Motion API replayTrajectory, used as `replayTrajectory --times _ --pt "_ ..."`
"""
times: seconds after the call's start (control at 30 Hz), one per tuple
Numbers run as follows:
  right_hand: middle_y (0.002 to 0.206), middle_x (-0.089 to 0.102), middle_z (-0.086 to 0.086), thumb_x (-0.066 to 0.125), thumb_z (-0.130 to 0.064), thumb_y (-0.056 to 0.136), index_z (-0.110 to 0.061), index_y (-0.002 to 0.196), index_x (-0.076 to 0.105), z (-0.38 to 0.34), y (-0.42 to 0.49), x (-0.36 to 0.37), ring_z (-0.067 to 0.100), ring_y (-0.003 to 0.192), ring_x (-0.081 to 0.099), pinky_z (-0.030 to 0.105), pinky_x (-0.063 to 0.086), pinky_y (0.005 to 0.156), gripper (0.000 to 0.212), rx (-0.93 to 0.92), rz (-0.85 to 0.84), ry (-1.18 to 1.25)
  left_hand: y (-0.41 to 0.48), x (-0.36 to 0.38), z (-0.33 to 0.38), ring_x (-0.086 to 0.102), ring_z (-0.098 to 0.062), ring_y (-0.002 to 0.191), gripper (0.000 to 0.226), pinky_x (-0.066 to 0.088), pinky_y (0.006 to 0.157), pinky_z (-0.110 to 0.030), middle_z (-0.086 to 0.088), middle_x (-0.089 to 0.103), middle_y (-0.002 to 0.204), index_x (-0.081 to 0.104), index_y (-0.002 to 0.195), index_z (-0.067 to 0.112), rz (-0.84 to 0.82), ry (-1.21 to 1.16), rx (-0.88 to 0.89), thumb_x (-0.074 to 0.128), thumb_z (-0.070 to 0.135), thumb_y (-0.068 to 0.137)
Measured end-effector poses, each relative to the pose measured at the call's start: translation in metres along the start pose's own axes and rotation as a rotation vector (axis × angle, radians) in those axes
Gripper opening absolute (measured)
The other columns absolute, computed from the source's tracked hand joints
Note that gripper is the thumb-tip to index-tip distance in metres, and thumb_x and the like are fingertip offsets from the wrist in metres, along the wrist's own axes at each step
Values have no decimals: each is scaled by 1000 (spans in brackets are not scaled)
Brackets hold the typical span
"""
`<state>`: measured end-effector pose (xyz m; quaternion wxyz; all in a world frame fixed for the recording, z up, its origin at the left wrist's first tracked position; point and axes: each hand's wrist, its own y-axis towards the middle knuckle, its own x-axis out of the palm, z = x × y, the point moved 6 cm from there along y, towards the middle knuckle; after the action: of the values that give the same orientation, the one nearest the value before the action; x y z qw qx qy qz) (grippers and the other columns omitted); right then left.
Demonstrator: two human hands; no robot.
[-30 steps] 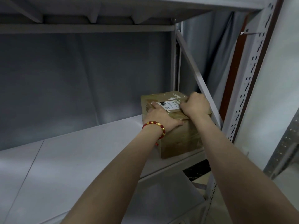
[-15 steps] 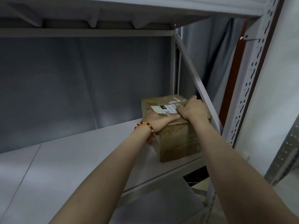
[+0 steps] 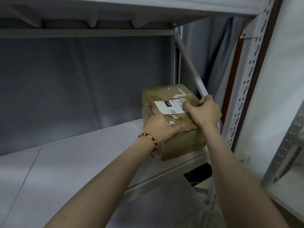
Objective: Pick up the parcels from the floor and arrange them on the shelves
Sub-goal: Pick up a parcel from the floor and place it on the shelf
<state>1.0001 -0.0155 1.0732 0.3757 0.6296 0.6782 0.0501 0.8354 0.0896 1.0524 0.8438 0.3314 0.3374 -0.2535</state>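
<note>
A brown cardboard parcel (image 3: 167,96) with a white shipping label stands on the grey shelf board (image 3: 82,155), at its right end beside the diagonal brace. My left hand (image 3: 160,125), with a red and gold bead bracelet on the wrist, holds the parcel's near left top corner, thumb lying along the front edge. My right hand (image 3: 204,112) grips the parcel's top right edge, fingers curled over the top by the label. The parcel's right side is hidden behind my right hand and forearm.
The perforated grey upright (image 3: 245,99) and a diagonal brace (image 3: 190,66) close the shelf's right side. Another shelf board (image 3: 115,12) hangs overhead. A grey sheet backs the bay. A second metal rack (image 3: 283,153) stands at the far right.
Both hands have slid back toward the parcel's near edge, uncovering more of the label. The parcel stays on the shelf's right end; the view has tilted slightly.
</note>
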Motion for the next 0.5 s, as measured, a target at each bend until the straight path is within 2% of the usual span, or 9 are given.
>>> replayTrajectory --times 0.1,0.23,0.4,0.5 --pt "88 60 -2 71 -62 66 -20 81 48 10 -9 -6 23 83 59 35 44 72 50 28 80 96 -12 -5 9 61 -26 111 105 52 88 -35 -4 57 130 19 146 11 34 76 50 75 58 72" --pt "101 50 -1 81 -50 65 -22 82 44 28 -37 6 22 95 55 30 39 74 49 33 148 245 -16 0 -2 64 -28 104 124 53 81 -36 -9 55 132 0 151 5 22 248 82 80 50 68" --pt "102 45 -1 84 -28 64 -18 95 40 33 -41 25 23 98 50 43 45 86 55 -43 99 338 -27 10 -23 63 -29 104 117 52 83 -38 -10 51 138 -9 151 8 3 243 53 75 41 78" --pt "108 48 0 78 -31 62 -20 100 38 43 -35 33 22 103 50 44 46 90 57 28 36 385 -32 26 -15 62 -29 108 113 50 84 -36 -15 41 149 -14 151 2 -32 304 66 69 42 86"
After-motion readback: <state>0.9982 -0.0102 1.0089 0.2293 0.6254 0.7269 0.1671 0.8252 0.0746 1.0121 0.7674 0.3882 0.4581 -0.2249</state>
